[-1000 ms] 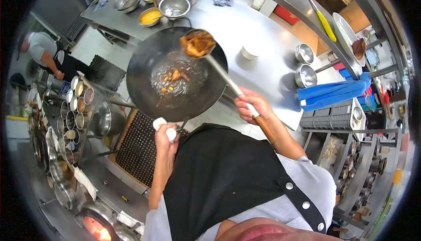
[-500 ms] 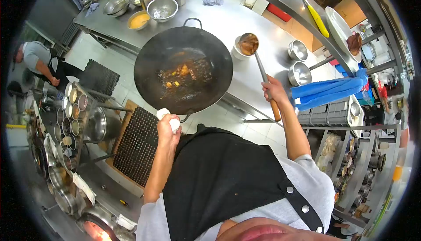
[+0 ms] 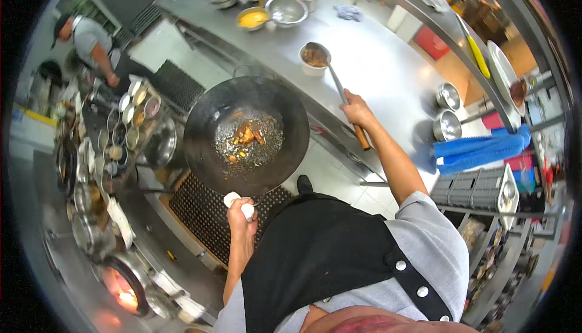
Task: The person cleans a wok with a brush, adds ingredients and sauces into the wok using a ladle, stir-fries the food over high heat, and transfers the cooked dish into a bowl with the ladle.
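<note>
A large dark wok [image 3: 290, 105] hangs in front of me beside the steel table. Brown glossy food pieces [image 3: 248, 134] and oily sauce lie in its bottom. My left hand [image 3: 242, 215] is closed round a folded white cloth [image 3: 231, 199] at the wok's near handle, which the hand mostly hides. With my right hand [image 3: 357, 111] I grip a long ladle [image 3: 337, 82] by its wooden-ended handle. The ladle's bowl rests in the mouth of a white tub [image 3: 313, 71] on the table, with brown food showing there.
The steel table [image 3: 382, 60] bears metal bowls [image 3: 287, 11] and a bowl of yellow liquid [image 3: 252, 19]. A blue towel [image 3: 482, 150] hangs at right. Seasoning pots [image 3: 133, 114] and a lit burner [image 3: 124, 290] are at left. Another person [image 3: 94, 45] stands at far left.
The wok has moved away from the table toward the stove side, my left hand with it. The ladle's bowl has gone from above the tub's edge into its mouth. My view has shifted.
</note>
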Tool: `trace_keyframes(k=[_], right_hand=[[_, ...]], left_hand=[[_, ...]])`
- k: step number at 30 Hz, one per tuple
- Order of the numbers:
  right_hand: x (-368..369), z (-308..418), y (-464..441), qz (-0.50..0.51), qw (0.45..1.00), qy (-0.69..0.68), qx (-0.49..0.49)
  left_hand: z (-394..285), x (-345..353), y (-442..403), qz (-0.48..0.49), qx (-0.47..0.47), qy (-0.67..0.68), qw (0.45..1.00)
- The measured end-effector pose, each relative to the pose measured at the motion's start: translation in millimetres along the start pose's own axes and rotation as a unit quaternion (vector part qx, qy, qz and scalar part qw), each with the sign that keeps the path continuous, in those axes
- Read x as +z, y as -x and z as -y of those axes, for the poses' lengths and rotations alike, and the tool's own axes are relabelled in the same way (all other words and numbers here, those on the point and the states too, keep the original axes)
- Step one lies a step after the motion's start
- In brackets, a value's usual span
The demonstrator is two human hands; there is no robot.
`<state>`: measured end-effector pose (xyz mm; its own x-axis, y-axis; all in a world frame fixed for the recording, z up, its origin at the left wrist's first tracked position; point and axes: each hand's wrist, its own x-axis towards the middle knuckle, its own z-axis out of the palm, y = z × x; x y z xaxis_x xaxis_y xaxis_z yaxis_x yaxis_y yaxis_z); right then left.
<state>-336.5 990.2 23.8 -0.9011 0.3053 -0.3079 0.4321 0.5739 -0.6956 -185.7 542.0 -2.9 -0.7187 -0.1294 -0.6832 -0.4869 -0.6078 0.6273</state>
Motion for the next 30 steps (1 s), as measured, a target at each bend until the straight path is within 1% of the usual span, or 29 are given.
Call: trace_keyframes(k=[1, 3, 5, 7, 8, 9, 11, 12, 14, 15, 17, 18, 19, 21, 23, 24, 25, 27, 28, 29, 30], right_hand=[[6.0, -1.3, -9.6, 0.017, 1.0, 0.013, -0.009], [18.5, -18.0, -26.3, -0.046, 0.991, 0.099, -0.081], [35.1, -18.9, -11.4, -0.139, 0.972, 0.124, -0.141], [40.1, -3.8, 3.5, -0.126, 0.987, 0.061, -0.079], [32.7, 10.3, 13.0, -0.087, 0.992, 0.04, -0.08], [38.7, 9.1, 12.8, -0.111, 0.987, 0.002, -0.113], [48.2, 8.3, 16.9, -0.129, 0.987, -0.054, -0.084], [46.2, 12.6, 20.8, -0.134, 0.986, -0.054, -0.086], [40.5, 18.0, 35.1, -0.078, 0.963, -0.249, -0.065], [36.9, 24.6, 51.5, -0.087, 0.962, -0.25, -0.065], [30.0, 40.5, 89.2, -0.038, 0.931, -0.355, -0.084], [26.6, 48.8, 117.7, -0.03, 0.928, -0.355, -0.109], [23.6, 58.8, 151.3, -0.03, 0.929, -0.352, -0.109], [35.4, 76.5, 219.4, 0.01, 0.939, -0.314, -0.143], [65.2, 76.3, 277.2, 0.055, 0.943, -0.309, -0.113], [86.8, 70.1, 295.9, 0.087, 0.949, -0.287, -0.093], [111.4, 56.2, 305.7, 0.116, 0.954, -0.265, -0.074], [164.7, 7.8, 294.1, 0.231, 0.949, -0.198, -0.078], [170.8, 12.5, 293.2, 0.231, 0.949, -0.198, -0.081], [176.2, 23.2, 287.0, 0.23, 0.958, -0.137, -0.105], [180.2, 33.8, 279.7, 0.228, 0.962, -0.077, -0.127]], left_hand=[[1.4, -14.7, 3.7, -0.015, 0.0, 0.017, 1.0], [7.0, -48.5, 17.0, -0.013, -0.006, 0.023, 1.0], [3.2, -65.2, 42.1, -0.038, 0.001, 0.035, 0.999], [5.7, -93.3, 52.8, -0.049, 0.001, 0.036, 0.998], [7.9, -108.8, 56.5, -0.051, 0.003, 0.042, 0.998], [10.0, -123.7, 57.5, -0.044, 0.006, 0.043, 0.998], [9.5, -139.8, 57.3, -0.034, 0.012, 0.041, 0.999], [9.3, -147.1, 55.9, -0.032, 0.002, 0.05, 0.998], [7.6, -157.3, 50.4, -0.021, -0.015, 0.06, 0.998], [5.7, -160.2, 46.4, -0.014, -0.016, 0.056, 0.998], [4.6, -165.3, 41.0, -0.007, -0.037, 0.062, 0.997], [5.3, -168.3, 39.1, 0.005, -0.041, 0.068, 0.997], [7.7, -170.1, 34.7, 0.005, -0.043, 0.07, 0.997], [9.2, -180.5, 25.5, 0.042, -0.059, 0.085, 0.994], [7.5, -175.1, 25.5, 0.053, -0.061, 0.109, 0.991], [-0.5, -166.8, 33.1, 0.064, -0.076, 0.119, 0.988], [-8.7, -157.2, 40.8, 0.068, -0.086, 0.128, 0.986], [-16.1, -149.6, 31.7, 0.087, -0.116, 0.144, 0.979], [-13.0, -145.1, 18.6, 0.084, -0.09, 0.109, 0.986], [-13.1, -138.4, -1.4, 0.082, -0.061, 0.074, 0.992], [-27.1, -123.8, -25.0, 0.02, -0.064, 0.071, 0.995]])
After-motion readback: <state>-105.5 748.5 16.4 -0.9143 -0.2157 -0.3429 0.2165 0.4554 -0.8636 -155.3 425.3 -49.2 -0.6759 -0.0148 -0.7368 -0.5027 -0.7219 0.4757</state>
